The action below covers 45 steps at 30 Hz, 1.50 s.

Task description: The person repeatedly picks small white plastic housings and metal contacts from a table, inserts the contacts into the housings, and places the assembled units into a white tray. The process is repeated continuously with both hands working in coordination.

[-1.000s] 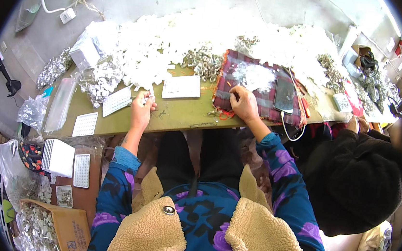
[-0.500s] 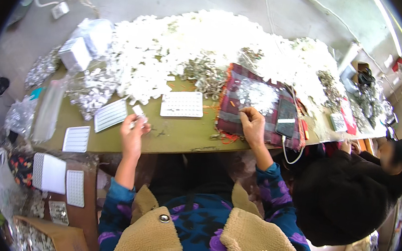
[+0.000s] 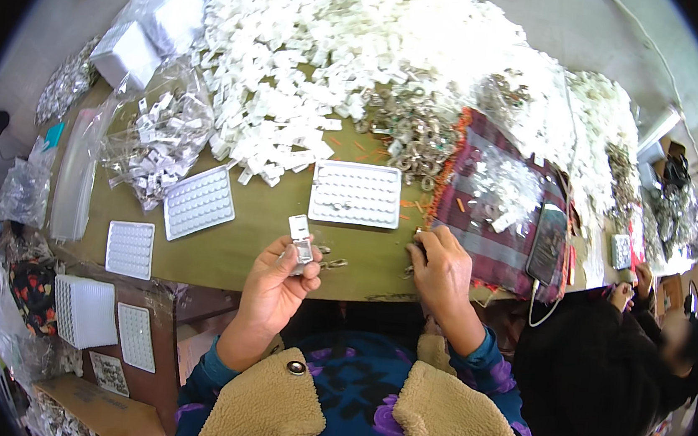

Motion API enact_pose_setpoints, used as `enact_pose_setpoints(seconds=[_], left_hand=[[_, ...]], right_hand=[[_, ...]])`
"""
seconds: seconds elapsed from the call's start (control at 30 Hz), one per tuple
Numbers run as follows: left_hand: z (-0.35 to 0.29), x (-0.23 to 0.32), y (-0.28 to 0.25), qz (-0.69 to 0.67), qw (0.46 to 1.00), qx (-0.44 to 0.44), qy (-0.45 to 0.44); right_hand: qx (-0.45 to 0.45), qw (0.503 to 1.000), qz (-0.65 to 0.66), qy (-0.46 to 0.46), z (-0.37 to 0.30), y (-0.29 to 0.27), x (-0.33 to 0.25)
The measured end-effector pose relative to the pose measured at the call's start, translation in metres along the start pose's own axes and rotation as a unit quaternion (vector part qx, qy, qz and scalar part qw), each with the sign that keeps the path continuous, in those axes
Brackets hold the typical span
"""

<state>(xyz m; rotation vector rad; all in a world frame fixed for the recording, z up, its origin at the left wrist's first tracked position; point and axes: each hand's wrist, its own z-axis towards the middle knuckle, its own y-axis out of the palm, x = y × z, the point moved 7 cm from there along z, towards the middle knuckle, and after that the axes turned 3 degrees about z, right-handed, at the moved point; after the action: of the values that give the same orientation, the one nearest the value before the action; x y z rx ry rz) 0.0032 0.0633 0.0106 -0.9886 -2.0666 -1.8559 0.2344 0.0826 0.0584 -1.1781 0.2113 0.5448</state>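
My left hand (image 3: pixel 273 286) pinches a small white plastic piece (image 3: pixel 299 228) with a clear, silvery lower part, upright between thumb and fingers. Just beside those fingers, a few small metal pieces (image 3: pixel 332 263) lie on the green tabletop. My right hand (image 3: pixel 445 269) is closed, thumb against forefinger, low over the table by the cloth's left edge. What it holds, if anything, is too small to make out. Beyond and between both hands lies a white tray (image 3: pixel 355 193) with rows of round cells.
Loose white plastic pieces (image 3: pixel 271 68) and metal parts (image 3: pixel 416 132) heap along the back. A plaid cloth (image 3: pixel 472 200) bears clear bits and a phone (image 3: pixel 546 245). More trays (image 3: pixel 129 249) lie left, near a bag of pieces (image 3: pixel 159 137). A co-worker (image 3: pixel 603 369) sits close on the right.
The view has shifted. My left hand has moved right, carrying the white piece to the front of the tray. My right hand has come off the cloth, leftward and nearer the table's front edge.
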Motion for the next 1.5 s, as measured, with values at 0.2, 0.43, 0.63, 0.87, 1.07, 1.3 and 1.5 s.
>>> enact_pose_setpoints(seconds=[0.2,0.43,0.63,0.87,1.07,1.3,1.5], left_hand=[[0.005,0.0,-0.016,-0.019,1.0,-0.021,-0.012],[0.001,-0.002,-0.014,-0.003,0.999,-0.045,-0.018],[-0.011,-0.003,-0.015,0.003,0.999,-0.033,-0.009],[-0.016,0.007,-0.022,-0.001,1.0,-0.021,0.015],[-0.014,0.007,-0.023,-0.021,1.0,-0.021,-0.001],[-0.011,0.015,-0.035,-0.022,1.0,-0.017,0.006],[-0.007,0.014,-0.039,-0.039,0.999,-0.023,-0.006]], right_hand=[[-0.025,0.999,-0.007,-0.026,0.006,0.015,-0.003],[0.023,0.994,0.104,-0.038,0.053,-0.014,-0.009],[0.049,0.991,0.102,-0.073,0.114,0.005,-0.026],[-0.045,0.981,0.163,-0.095,0.107,0.06,-0.046],[-0.064,0.981,0.085,-0.164,0.124,0.088,-0.065],[-0.035,0.973,0.1,-0.205,0.122,0.08,-0.06],[-0.071,0.96,0.036,-0.268,0.113,0.096,-0.072]])
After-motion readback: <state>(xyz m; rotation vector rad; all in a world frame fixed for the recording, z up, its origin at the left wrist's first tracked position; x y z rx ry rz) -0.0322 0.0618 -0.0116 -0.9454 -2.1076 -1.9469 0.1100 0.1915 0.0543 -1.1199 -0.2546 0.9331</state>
